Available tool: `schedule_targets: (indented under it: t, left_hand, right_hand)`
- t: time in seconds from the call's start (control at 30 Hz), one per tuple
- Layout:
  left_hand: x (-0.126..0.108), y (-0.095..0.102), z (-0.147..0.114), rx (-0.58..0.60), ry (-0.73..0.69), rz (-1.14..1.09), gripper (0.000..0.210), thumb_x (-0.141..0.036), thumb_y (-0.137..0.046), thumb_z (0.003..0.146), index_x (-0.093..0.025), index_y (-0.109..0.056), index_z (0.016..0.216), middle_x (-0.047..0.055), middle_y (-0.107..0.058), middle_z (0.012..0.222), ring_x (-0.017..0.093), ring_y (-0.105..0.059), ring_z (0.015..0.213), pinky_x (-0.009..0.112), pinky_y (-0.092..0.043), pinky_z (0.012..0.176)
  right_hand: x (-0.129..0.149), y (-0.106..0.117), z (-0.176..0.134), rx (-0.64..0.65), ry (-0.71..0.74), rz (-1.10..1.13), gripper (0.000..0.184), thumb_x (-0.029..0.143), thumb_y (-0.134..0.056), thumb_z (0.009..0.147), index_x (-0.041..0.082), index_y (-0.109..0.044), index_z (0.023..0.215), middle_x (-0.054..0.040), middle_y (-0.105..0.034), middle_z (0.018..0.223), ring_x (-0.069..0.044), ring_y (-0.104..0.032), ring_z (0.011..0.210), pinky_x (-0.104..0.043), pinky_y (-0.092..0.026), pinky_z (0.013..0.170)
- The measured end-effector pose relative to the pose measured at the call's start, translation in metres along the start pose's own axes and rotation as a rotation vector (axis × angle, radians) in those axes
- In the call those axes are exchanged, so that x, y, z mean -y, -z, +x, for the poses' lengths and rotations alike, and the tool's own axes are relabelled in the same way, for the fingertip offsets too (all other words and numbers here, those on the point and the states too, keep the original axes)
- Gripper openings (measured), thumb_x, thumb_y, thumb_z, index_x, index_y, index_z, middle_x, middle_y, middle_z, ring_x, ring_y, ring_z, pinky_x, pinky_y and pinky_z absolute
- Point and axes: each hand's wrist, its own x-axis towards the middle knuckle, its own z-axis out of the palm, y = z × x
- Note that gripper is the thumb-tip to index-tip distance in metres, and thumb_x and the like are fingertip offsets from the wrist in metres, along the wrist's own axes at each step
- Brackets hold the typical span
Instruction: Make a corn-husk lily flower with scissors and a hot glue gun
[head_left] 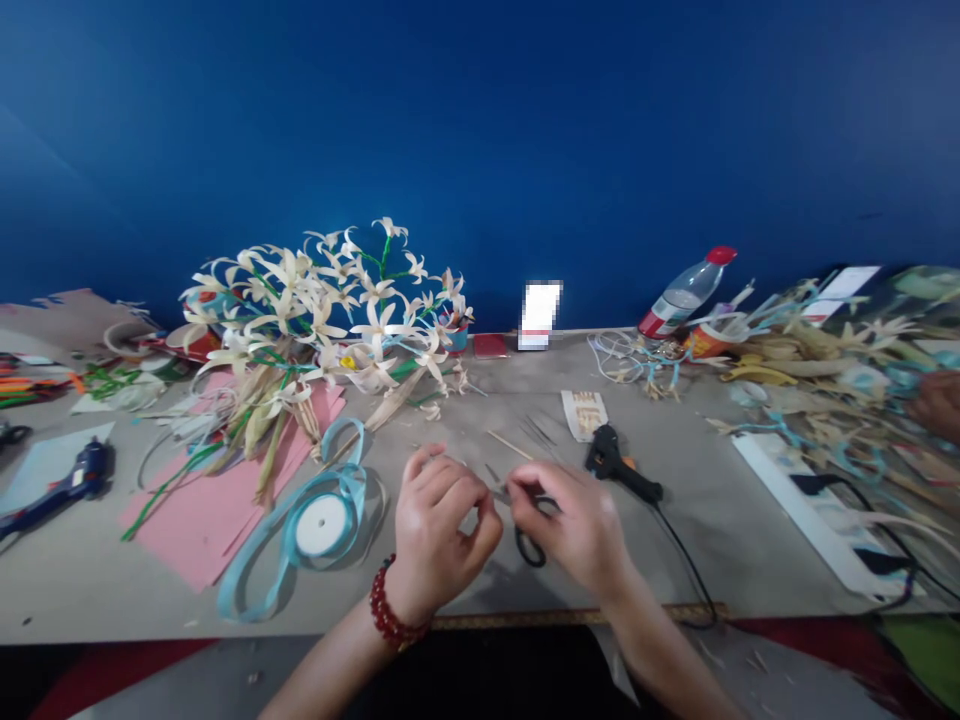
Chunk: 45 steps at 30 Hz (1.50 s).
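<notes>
Already formed, massed at left above the grey tabletop (480, 415): cream-petalled, green-stemmed artificial flowers (376, 318). Apparently unfinished: fine work between pinched left hand (446, 525) and pinched right hand (574, 520), contents impossible to tell, beside black-handled metal scissors (530, 551).

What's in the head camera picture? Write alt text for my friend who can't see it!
A person's left hand and right hand nearly meet over a gray table; anything they hold is too small to tell. White flowers and blue ribbon sit left, a black glue gun right, a blue wall behind.
</notes>
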Motion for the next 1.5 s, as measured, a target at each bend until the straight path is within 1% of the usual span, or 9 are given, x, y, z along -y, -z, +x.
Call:
schedule_targets:
  t: [0.13,0.27,0.4,0.7,0.87,1.03,1.2,1.37,1.5]
  left_hand:
    - [0.003,0.002,-0.001,-0.014,0.020,0.003,0.016,-0.006,-0.056,0.077,-0.021,-0.052,0.072,-0.001,-0.061,0.066,0.016,-0.056,0.067,0.045,-0.045,0.097]
    - [0.002,-0.001,0.001,-0.001,0.011,0.018,0.017,-0.006,-0.057,0.077,-0.021,-0.053,0.071,-0.002,-0.061,0.065,0.016,-0.056,0.066,0.045,-0.044,0.097]
    - [0.000,-0.002,0.001,0.011,0.003,0.027,0.016,-0.007,-0.057,0.078,-0.021,-0.053,0.071,-0.002,-0.062,0.066,0.016,-0.056,0.067,0.044,-0.043,0.097]
    - [0.006,0.001,-0.002,-0.003,0.071,-0.084,0.016,-0.006,-0.054,0.079,-0.020,-0.051,0.071,-0.001,-0.057,0.065,0.015,-0.053,0.067,0.043,-0.044,0.097]
    - [0.006,-0.001,-0.001,0.098,0.202,-0.280,0.017,-0.009,-0.052,0.083,-0.019,-0.053,0.069,0.000,-0.056,0.065,0.015,-0.054,0.068,0.037,-0.044,0.091]
    - [0.008,0.004,-0.002,0.205,0.349,-0.441,0.019,-0.011,-0.050,0.083,-0.018,-0.053,0.065,0.000,-0.056,0.064,0.016,-0.054,0.067,0.032,-0.042,0.083]
    - [0.013,0.005,-0.004,0.240,0.493,-0.669,0.023,-0.018,-0.046,0.090,-0.017,-0.057,0.071,0.002,-0.059,0.070,0.017,-0.056,0.072,0.029,-0.041,0.073]
    - [0.016,0.003,-0.007,0.194,0.350,-0.765,0.014,-0.025,-0.055,0.091,-0.017,-0.062,0.100,0.007,-0.062,0.095,0.022,-0.058,0.094,0.035,-0.044,0.087]
    - [0.015,0.003,-0.006,0.223,0.266,-0.720,0.024,-0.022,-0.064,0.086,-0.018,-0.060,0.110,0.009,-0.060,0.104,0.024,-0.057,0.100,0.037,-0.045,0.090]
  right_hand:
    - [-0.015,0.014,-0.003,-0.105,-0.048,-0.093,0.010,0.019,-0.056,0.089,0.022,-0.062,0.082,0.0006,-0.069,0.070,-0.015,-0.065,0.060,-0.026,-0.048,0.060]
    - [-0.002,0.013,-0.003,0.036,0.005,0.011,0.009,0.018,-0.059,0.087,0.021,-0.062,0.094,-0.0013,-0.071,0.081,-0.016,-0.067,0.069,-0.026,-0.052,0.067]
    - [0.009,0.002,0.002,0.094,0.042,0.016,0.007,0.015,-0.057,0.087,0.021,-0.061,0.085,0.0001,-0.067,0.073,-0.015,-0.063,0.065,-0.026,-0.048,0.063]
    - [-0.016,0.017,-0.001,-0.048,-0.048,-0.033,0.007,0.016,-0.057,0.091,0.021,-0.063,0.089,-0.0016,-0.070,0.080,-0.015,-0.066,0.066,-0.025,-0.050,0.067]
    - [-0.004,0.015,0.001,0.158,0.166,0.085,0.037,0.010,-0.055,0.090,0.024,-0.059,0.124,-0.0081,-0.069,0.115,-0.019,-0.069,0.097,-0.031,-0.054,0.086]
    - [-0.005,0.012,0.006,0.202,0.323,0.105,0.024,0.010,-0.056,0.091,0.021,-0.068,0.108,-0.0086,-0.072,0.105,-0.021,-0.066,0.095,-0.035,-0.053,0.087]
    - [-0.007,0.006,0.002,0.217,0.043,0.418,0.009,0.016,-0.062,0.091,0.021,-0.070,0.094,-0.0053,-0.072,0.088,-0.018,-0.066,0.081,-0.030,-0.052,0.075]
    - [-0.007,0.000,-0.006,0.266,-0.443,0.793,0.011,0.031,-0.069,0.087,0.020,-0.072,0.086,-0.0026,-0.071,0.076,-0.013,-0.061,0.063,-0.024,-0.047,0.058]
    - [-0.007,-0.003,-0.010,0.274,-0.587,1.008,0.012,0.031,-0.071,0.084,0.019,-0.072,0.084,-0.0016,-0.069,0.076,-0.011,-0.059,0.061,-0.024,-0.047,0.060]
